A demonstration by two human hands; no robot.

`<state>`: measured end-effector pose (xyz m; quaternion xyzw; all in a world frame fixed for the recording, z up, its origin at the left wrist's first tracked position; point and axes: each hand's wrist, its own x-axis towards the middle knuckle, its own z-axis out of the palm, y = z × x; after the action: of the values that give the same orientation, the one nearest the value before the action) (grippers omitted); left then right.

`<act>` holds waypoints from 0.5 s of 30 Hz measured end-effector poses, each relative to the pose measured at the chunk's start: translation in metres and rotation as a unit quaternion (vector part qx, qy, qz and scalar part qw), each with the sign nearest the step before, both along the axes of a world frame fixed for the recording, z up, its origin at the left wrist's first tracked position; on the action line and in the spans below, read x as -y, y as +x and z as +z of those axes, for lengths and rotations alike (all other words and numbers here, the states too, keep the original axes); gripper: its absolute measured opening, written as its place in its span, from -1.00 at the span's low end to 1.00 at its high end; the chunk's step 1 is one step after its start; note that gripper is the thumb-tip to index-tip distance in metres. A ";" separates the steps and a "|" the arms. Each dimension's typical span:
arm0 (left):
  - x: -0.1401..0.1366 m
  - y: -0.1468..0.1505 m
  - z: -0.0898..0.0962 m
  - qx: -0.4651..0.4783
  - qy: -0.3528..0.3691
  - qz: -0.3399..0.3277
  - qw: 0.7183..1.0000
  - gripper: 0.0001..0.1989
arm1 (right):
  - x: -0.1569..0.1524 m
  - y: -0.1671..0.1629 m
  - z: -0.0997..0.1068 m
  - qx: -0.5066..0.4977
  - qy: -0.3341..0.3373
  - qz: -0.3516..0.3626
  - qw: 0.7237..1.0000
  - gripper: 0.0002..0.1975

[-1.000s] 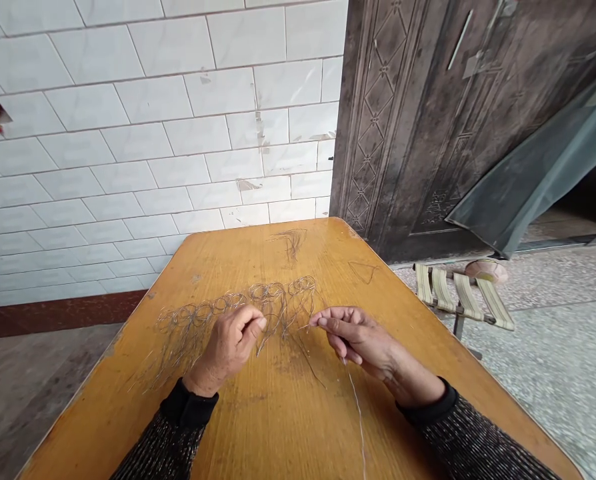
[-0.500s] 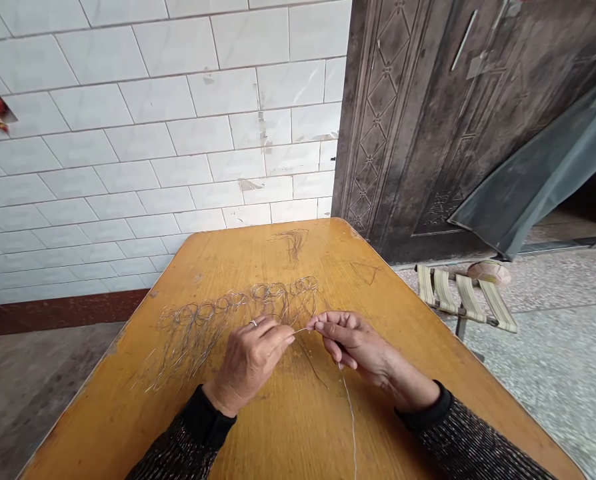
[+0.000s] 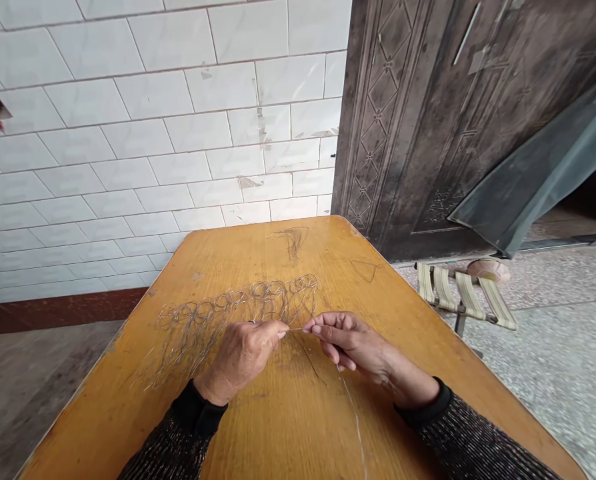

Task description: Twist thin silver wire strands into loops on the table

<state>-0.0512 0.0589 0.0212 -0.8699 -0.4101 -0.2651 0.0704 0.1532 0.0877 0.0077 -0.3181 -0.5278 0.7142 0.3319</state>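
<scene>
A thin pale wire (image 3: pixel 358 427) hangs from under my right hand (image 3: pixel 351 340) toward the front of the table. Its short upper stretch runs between my two hands. My left hand (image 3: pixel 245 350), a ring on one finger, pinches one end of that stretch between thumb and forefinger. Thumb and fingertips of my right hand are closed on the other side, a small gap away. Just beyond my hands lies a row of looped wires (image 3: pixel 223 303) with loose tails trailing toward me. A dark thin strand (image 3: pixel 311 360) rests on the wood between my hands.
The wooden table (image 3: pixel 288 427) reaches to a white tiled wall (image 3: pixel 128 120). Toward its far edge lies a small bundle of bent wires (image 3: pixel 294 241), with a bent wire (image 3: pixel 367 269) to the right. A strap-seat folding stool (image 3: pixel 465 293) stands beside a dark carved door (image 3: pixel 418 133).
My left hand has shifted slightly left and turned, so the stretch of wire between my hands now lies nearly level. My right hand has barely moved; the hanging wire has swung slightly right.
</scene>
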 end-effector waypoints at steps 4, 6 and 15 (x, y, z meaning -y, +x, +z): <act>-0.001 0.002 -0.003 0.013 0.026 0.029 0.999 -0.81 | -0.003 0.002 0.000 -0.005 0.006 0.016 1.000 -0.68; 0.000 0.004 -0.003 0.034 0.045 0.034 0.998 -0.82 | -0.004 0.003 -0.001 -0.014 0.015 0.019 1.000 -0.68; 0.008 0.014 0.004 0.113 0.172 0.052 0.977 -0.82 | -0.005 0.001 -0.005 -0.025 0.007 -0.003 1.000 -0.71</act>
<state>-0.0374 0.0514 0.0250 -0.7868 -0.4081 -0.4242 0.1855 0.1545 0.0932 0.0027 -0.2991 -0.5233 0.7173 0.3495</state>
